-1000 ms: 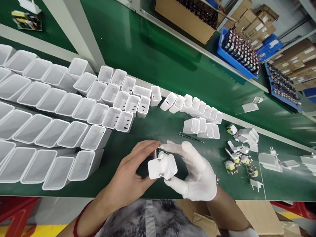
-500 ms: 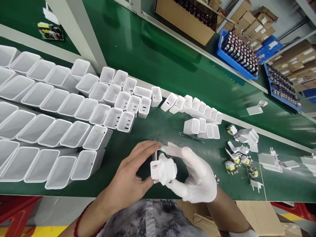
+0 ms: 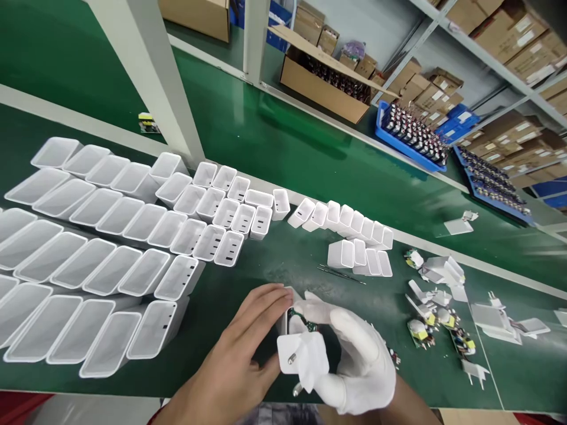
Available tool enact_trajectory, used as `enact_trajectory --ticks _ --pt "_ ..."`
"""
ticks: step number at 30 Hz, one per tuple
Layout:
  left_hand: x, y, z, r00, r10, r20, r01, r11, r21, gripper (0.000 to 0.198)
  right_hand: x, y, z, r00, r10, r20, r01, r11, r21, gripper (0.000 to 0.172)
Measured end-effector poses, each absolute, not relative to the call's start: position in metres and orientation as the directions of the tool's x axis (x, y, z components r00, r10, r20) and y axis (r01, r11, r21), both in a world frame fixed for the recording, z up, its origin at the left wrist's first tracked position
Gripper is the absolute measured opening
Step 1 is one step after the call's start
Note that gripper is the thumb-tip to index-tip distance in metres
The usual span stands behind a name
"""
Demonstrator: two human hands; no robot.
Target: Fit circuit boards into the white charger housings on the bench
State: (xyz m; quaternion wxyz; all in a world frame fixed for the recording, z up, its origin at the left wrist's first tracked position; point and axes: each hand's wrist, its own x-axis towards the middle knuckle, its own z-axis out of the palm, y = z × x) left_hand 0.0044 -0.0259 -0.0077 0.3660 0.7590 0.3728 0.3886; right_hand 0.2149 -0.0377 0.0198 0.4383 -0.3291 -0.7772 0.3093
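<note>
My bare left hand (image 3: 241, 348) is closed around the left side of a white plastic charger housing (image 3: 284, 319). A green circuit board (image 3: 305, 323) shows in the housing's open end. In front of that end is a white plug cap (image 3: 290, 349) with two round metal pins. My right hand (image 3: 363, 360), in a white glove, grips the charger from the other side, its thumb on the cap and its fingers near the board. The fingers hide part of the board. I cannot tell whether cap and housing touch.
Rows of open white housings (image 3: 119, 265) stand at the left, smaller groups (image 3: 354, 221) beyond the hands. Black tweezers (image 3: 341, 274) lie on the green table (image 3: 283, 260). Loose boards with plug parts (image 3: 425, 330) lie right. Blue trays (image 3: 410, 139) sit on the ledge behind.
The view has tilted up, so the table things and hands appear lower. The plug cap has turned, and its flat face and two pins show more clearly. Both hands keep their hold.
</note>
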Motion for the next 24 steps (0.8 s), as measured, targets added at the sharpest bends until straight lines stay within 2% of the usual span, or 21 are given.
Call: enact_trajectory --ticks 4,15,24 --pt "0.0052 -0.0265 -0.0062 0.421 0.855 0.304 0.290 -0.445 0.848 0.061 0.2161 -0.0371 0.0199 -0.383 0.786 0.485 0.261 0.595 -0.760 0.083" --pt "0.0054 -0.0246 -0.0076 0.436 0.857 0.274 0.286 -0.421 0.860 0.068 0.2139 -0.0370 0.0217 -0.411 0.778 0.476 0.337 0.614 -0.714 0.078" --pt "0.0052 -0.0189 -0.0091 0.456 0.847 0.273 0.288 -0.431 0.855 0.062 0.2121 -0.0333 0.0268 -0.464 0.799 0.382 0.475 0.589 -0.654 0.086"
